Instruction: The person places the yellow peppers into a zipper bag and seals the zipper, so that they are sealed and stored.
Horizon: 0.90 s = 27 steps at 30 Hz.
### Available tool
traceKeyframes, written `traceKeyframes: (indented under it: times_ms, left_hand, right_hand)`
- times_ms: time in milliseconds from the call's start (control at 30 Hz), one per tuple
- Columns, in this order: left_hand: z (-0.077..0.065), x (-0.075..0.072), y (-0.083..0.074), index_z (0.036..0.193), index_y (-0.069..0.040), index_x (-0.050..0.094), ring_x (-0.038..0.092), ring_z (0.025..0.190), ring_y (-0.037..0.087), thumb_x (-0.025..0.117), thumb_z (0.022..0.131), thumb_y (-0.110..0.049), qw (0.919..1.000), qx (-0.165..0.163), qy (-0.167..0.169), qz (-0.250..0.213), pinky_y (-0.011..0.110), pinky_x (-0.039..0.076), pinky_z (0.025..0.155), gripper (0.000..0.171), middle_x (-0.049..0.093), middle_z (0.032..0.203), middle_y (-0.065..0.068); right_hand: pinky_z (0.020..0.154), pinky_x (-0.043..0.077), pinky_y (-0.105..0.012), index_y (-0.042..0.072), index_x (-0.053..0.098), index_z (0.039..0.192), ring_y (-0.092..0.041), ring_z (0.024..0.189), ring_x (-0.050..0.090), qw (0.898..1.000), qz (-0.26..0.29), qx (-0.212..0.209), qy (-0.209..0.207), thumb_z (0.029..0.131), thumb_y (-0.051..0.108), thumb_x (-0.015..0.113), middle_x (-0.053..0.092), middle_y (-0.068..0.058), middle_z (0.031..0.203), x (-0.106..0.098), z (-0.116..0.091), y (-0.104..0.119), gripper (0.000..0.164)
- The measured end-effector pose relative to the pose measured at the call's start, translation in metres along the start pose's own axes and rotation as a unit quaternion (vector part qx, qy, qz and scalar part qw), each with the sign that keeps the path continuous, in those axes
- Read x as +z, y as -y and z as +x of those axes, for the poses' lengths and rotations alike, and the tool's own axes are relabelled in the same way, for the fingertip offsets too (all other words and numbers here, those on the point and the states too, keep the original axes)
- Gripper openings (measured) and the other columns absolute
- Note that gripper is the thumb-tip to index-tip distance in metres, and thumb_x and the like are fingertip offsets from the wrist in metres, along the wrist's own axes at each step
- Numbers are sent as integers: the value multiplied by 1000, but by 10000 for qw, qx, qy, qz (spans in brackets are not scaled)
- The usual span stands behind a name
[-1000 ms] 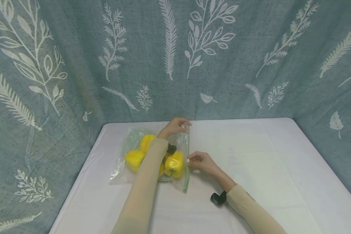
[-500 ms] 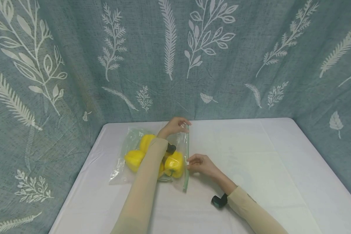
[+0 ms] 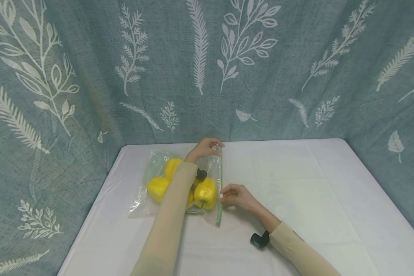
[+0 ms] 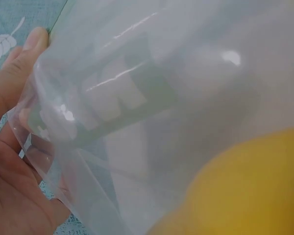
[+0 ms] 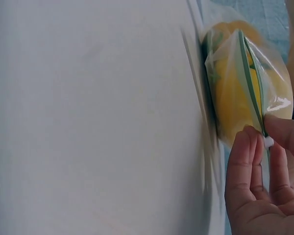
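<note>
A clear plastic slider bag (image 3: 140, 202) lies on the table with several yellow bell peppers (image 3: 205, 194) inside. Along its right side runs a green zip strip (image 3: 219, 218) with a small white slider (image 5: 268, 142). My right hand (image 3: 240, 197) pinches this slider between thumb and fingers. Beyond the slider, in the right wrist view, the two green lines stand apart with yellow showing between them. At the far end of the strip, my left hand (image 3: 207, 148) grips the bag's corner; its fingers show partly through the plastic in the left wrist view. My left sleeve hides part of the peppers.
A white cloth covers the table (image 3: 296, 172). Behind and at both sides hangs a teal curtain (image 3: 179, 69) with pale leaf prints. A black wrist camera (image 3: 260, 240) sits at my right cuff, and another (image 3: 201, 175) at my left.
My right hand has slid the white slider a little way along the green strip toward me. The left hand stays at the far corner, and the peppers lie as before.
</note>
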<state>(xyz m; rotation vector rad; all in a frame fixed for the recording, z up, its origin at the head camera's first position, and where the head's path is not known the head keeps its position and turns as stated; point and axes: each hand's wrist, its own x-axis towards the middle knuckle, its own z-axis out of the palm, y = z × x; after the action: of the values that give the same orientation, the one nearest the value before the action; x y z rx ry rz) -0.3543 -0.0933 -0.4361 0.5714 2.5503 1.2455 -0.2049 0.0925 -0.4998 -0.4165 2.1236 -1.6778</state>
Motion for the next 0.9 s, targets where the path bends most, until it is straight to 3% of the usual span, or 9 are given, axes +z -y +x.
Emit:
traceKeyframes:
  times_ms: [300, 900]
  left_hand:
    - [0, -2, 0, 113, -7, 65, 51, 112, 25, 71, 82, -12, 9999, 19, -41, 161, 40, 41, 99, 32, 59, 121, 10]
    - [0, -3, 1, 112, -7, 65, 51, 107, 25, 72, 80, -10, 9999, -105, -45, -106, 38, 44, 93, 32, 59, 118, 11]
  right_hand:
    - [64, 50, -24, -5, 61, 103, -9, 70, 60, 9998, 29, -153, 155, 81, 9, 70, 67, -2, 82, 2, -5, -3, 28]
    - [66, 50, -22, -9, 58, 103, -10, 72, 61, 9977, 349, -16, 579, 79, -2, 66, 67, -8, 85, 8, -19, -1, 26]
